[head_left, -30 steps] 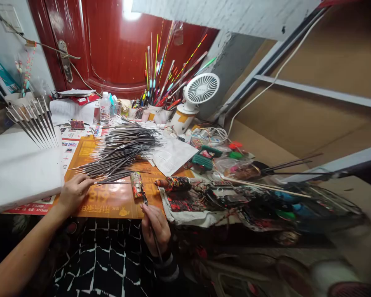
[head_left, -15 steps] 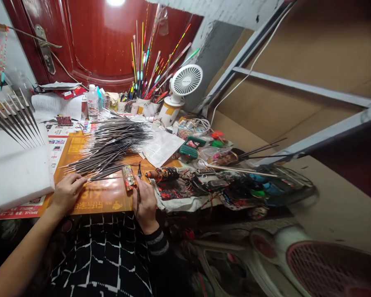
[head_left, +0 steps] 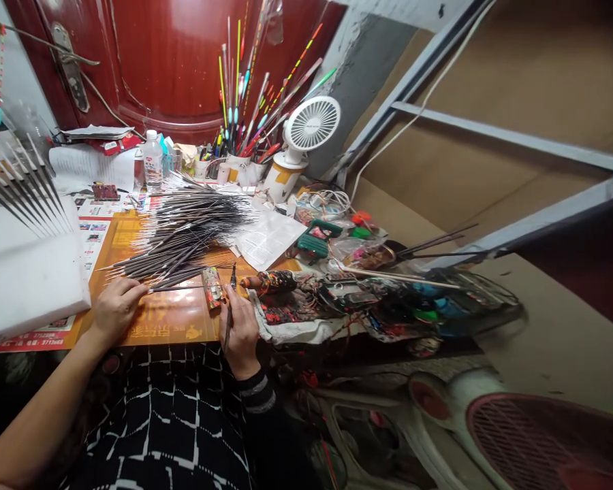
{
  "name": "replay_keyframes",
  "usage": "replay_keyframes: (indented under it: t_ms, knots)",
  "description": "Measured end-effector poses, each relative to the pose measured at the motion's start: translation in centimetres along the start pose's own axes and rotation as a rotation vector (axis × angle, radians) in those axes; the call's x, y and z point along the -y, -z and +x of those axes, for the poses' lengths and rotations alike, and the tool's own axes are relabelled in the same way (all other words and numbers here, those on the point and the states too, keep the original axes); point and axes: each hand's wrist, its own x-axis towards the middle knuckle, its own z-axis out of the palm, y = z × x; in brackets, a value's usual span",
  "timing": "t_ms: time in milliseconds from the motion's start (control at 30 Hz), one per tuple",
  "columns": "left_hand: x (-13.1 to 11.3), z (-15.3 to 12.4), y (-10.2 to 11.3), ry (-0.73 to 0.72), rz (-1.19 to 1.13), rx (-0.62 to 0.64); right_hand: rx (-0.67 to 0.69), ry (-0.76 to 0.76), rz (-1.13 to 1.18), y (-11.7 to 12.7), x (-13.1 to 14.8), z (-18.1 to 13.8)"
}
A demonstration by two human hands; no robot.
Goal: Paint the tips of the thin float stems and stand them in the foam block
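I see bare mat [head_left: 176,320] between the left hand [head_left: 117,309] and right hand [head_left: 242,331], but a rod [head_left: 180,288] spans its far edge, the pile [head_left: 194,221] fills the space behind, foam [head_left: 28,275] walls the left, and the block [head_left: 213,288] and cylinder [head_left: 280,280] crowd the right.

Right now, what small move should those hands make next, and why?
Perhaps ease the dark brush-like tool onto the thin stick: the right hand holds the tool close beside the paint-stained block, while the left hand pinches one end of the stick, which stretches toward that block.
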Motion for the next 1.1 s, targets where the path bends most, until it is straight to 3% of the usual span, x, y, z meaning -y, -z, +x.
replay_keyframes:
  t_ms: [133, 233, 500, 1100]
  knots:
    - [-0.5, -0.2, -0.4, 0.013, -0.003, 0.024, -0.056, 0.048, 0.103, 0.7, 0.9, -1.4]
    - [-0.9, -0.4, -0.3, 0.037, -0.002, 0.041, -0.008, 0.144, 0.206, 0.4, 1.7, -2.8]
    - [-1.5, -0.7, -0.3, 0.018, -0.025, -0.003, 0.12, 0.343, 0.337, -3.3, 5.5, -4.4]
    - [-1.9, -1.1, -0.7, 0.064, -0.06, 0.045, 0.202, 0.367, 0.205, -3.9, 6.7, -4.8]
